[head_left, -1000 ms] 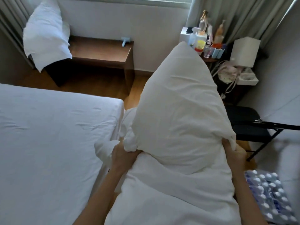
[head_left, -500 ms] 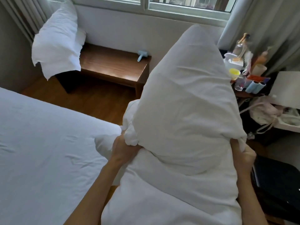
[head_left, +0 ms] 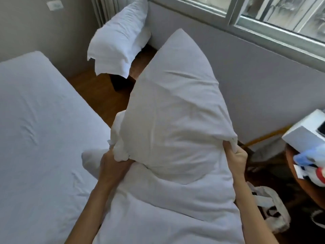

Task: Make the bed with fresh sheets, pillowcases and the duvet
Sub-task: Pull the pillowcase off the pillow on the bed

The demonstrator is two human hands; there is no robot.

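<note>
A white pillow (head_left: 174, 110) stands upright in front of me, partly inside a white pillowcase (head_left: 165, 210) whose loose fabric hangs below it. My left hand (head_left: 114, 166) grips the bunched pillowcase edge at the pillow's lower left corner. At the lower right corner my right hand (head_left: 234, 155) grips the pillowcase edge too. The bed (head_left: 35, 138), covered with a smooth white sheet, lies to the left. A second white pillow (head_left: 119, 43) rests on a wooden bench by the wall.
A window (head_left: 263, 20) runs along the wall ahead. A round side table (head_left: 302, 180) with a white box (head_left: 306, 132) and small items stands at the right. A white bag (head_left: 269, 208) lies on the wooden floor (head_left: 100, 95) below it.
My view has swung to the left and tilted, so the bench pillow and the window sit higher and the cluttered table has slid off right. Both hands keep their hold on the pillowcase.
</note>
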